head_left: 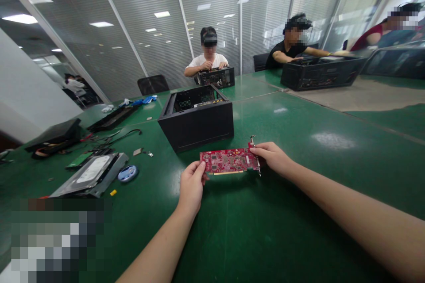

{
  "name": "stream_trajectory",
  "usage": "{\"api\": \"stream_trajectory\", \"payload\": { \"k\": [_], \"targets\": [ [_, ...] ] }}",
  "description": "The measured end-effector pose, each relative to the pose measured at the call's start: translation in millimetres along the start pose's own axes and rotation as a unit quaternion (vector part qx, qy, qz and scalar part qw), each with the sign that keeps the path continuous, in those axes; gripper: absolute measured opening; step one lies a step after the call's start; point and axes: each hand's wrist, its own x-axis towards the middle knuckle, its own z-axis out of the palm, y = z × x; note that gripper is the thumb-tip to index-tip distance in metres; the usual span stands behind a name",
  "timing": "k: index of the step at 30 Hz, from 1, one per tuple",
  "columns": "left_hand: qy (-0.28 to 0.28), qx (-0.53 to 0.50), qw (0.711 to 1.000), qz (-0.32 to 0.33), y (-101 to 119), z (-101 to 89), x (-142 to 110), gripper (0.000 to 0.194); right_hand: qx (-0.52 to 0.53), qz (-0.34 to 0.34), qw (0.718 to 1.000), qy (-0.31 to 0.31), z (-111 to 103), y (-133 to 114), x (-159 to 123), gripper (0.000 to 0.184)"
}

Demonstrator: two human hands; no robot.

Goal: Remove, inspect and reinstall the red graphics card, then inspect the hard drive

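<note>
Between my two hands I hold a red graphics card (229, 161), its gold edge contacts facing down toward me and its metal bracket on the right. My left hand (192, 183) pinches the left end with the thumb on top. The bracket end is gripped by my right hand (272, 157), thumb on the board near the bracket. The fingers under the card are mostly hidden. Just beyond the card stands a black computer case (199, 126) with its top side open, showing part of its inside.
On the green table (318, 177), a hard drive (93, 172), a blue round container (128, 173), a yellow piece (113, 193) and cables lie left. A black panel (114, 117) lies farther back. Across, people work at a computer case (217, 77) and a larger one (322, 73).
</note>
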Motion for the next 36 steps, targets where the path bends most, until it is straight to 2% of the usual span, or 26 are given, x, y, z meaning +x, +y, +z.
{"api": "stream_trajectory", "payload": {
  "k": [9,14,22,29,36],
  "targets": [
    [0.000,0.003,1.000,0.018,2.8,-0.4,-2.5,0.029,-0.035,-0.025,0.999,0.008,0.3,0.0,-1.0,0.035],
    [-0.002,0.000,1.000,0.019,1.5,-0.9,-2.1,0.030,-0.058,-0.068,0.996,0.028,0.8,-1.7,-0.9,0.030],
    [0.005,-0.042,0.999,0.012,-0.8,-0.4,-1.8,0.046,-0.075,-0.074,0.994,0.028,-0.3,-2.1,-1.2,0.029],
    [0.005,-0.029,1.000,0.012,-3.5,-1.2,-0.4,0.032,-0.064,-0.072,0.995,0.020,-0.3,-1.4,-1.4,0.029],
    [0.007,-0.017,1.000,0.015,-1.7,-1.3,-0.7,0.032,-0.064,-0.084,0.994,0.022,0.9,-1.5,-1.7,0.028]
  ]
}}
